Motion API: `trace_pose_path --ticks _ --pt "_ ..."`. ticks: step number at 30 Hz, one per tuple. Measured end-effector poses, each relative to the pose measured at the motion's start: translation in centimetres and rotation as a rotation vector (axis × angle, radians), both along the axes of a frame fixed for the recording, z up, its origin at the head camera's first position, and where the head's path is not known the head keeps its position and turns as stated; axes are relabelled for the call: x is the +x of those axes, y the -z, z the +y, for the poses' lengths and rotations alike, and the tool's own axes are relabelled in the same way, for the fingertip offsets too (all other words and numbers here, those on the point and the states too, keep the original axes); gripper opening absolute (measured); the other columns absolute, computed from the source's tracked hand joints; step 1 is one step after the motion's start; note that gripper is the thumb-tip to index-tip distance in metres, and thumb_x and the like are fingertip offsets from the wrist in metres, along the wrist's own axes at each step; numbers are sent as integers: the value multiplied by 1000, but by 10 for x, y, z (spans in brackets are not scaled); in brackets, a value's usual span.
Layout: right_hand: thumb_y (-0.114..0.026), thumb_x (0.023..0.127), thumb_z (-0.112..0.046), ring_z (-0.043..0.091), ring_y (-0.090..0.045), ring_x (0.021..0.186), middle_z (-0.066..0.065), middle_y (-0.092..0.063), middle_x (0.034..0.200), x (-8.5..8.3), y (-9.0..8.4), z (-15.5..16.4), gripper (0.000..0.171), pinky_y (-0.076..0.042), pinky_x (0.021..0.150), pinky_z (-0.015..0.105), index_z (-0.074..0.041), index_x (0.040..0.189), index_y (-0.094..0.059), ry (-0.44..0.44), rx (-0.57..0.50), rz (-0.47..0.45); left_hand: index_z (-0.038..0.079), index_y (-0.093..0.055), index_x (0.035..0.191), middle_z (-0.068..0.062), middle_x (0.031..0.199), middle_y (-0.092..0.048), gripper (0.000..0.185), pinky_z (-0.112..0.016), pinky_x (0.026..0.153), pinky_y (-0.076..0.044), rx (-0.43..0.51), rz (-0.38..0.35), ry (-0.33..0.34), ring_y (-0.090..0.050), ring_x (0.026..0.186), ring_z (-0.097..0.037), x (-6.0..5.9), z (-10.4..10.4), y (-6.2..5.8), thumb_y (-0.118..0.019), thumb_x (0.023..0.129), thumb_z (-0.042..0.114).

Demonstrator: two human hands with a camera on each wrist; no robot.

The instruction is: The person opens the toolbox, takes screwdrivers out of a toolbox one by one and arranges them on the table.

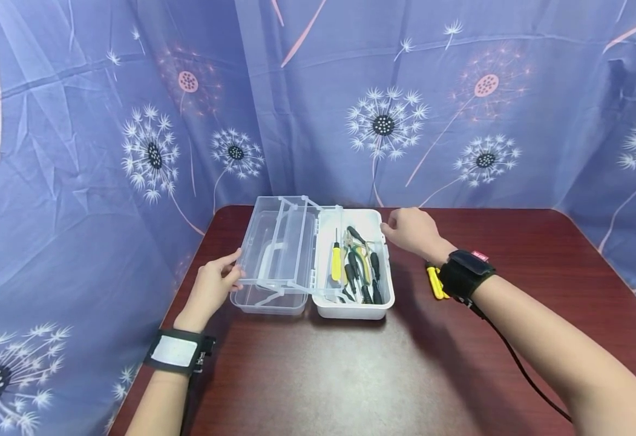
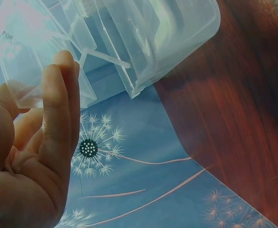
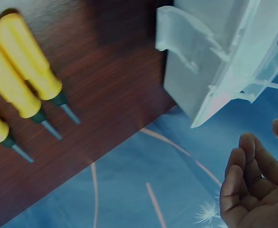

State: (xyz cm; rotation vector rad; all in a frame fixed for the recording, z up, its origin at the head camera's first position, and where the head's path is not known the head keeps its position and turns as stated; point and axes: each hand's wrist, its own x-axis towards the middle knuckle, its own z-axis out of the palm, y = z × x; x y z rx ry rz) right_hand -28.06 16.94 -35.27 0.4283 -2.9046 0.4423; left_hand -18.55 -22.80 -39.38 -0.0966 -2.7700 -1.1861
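A white toolbox point(image 1: 350, 311) stands on the table with its clear lid point(image 1: 271, 307) folded back to the left. Above the lid, a clear lift-out tray point(image 1: 290, 242) hangs on hinged arms and reaches partly over the box. My left hand point(image 1: 214, 284) pinches the tray's left edge between thumb and fingers; in the left wrist view the tray's corner point(image 2: 32, 97) lies in that grip. By the box's back right corner is my right hand point(image 1: 416, 233), fingers loosely bent and holding nothing. Inside the box lie a yellow-handled screwdriver point(image 1: 336, 263), pliers point(image 1: 360, 257) and several black-handled tools point(image 1: 375, 266).
Several yellow-handled screwdrivers point(image 3: 27, 54) lie on the dark red table point(image 1: 541, 290) right of the box, partly hidden by my right wrist in the head view. A latch point(image 3: 184, 31) sticks out from the box's side. A blue dandelion-print curtain point(image 1: 318, 121) surrounds the table's back and left.
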Motion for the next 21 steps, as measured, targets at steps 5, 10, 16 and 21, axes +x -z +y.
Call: trace_pose_path --ticks 5,10,16,21 --pt "-57 88 -28 12 -29 50 -7 -29 50 -4 -5 -18 40 -21 46 26 -12 53 -46 -20 5 35 4 -50 139 -19 91 -74 45 -25 62 -59 -3 12 1 -70 64 -17 -1 -1 0 -54 94 7" --pt "-58 90 -30 17 -48 52 -1 -51 51 -3 -8 -37 28 -32 49 25 -9 77 -70 -50 20 6 4 -50 139 -20 92 -73 45 -26 63 -59 -2 9 5 -71 66 -22 -1 0 0 -54 94 8" --pt "-56 91 -29 13 -34 48 -5 -32 48 -2 -11 -56 38 -31 54 28 -15 56 -53 -103 19 -13 4 -49 139 -20 92 -73 45 -27 64 -59 -1 1 2 -71 65 -20 0 0 0 -54 94 8" --pt "-55 93 -28 12 -25 47 -6 -24 49 -1 -12 -69 48 -24 52 27 -19 50 -36 -138 7 -28 4 -49 139 -20 92 -73 45 -26 63 -59 4 3 2 -70 64 -17 0 -1 1 -54 94 8"
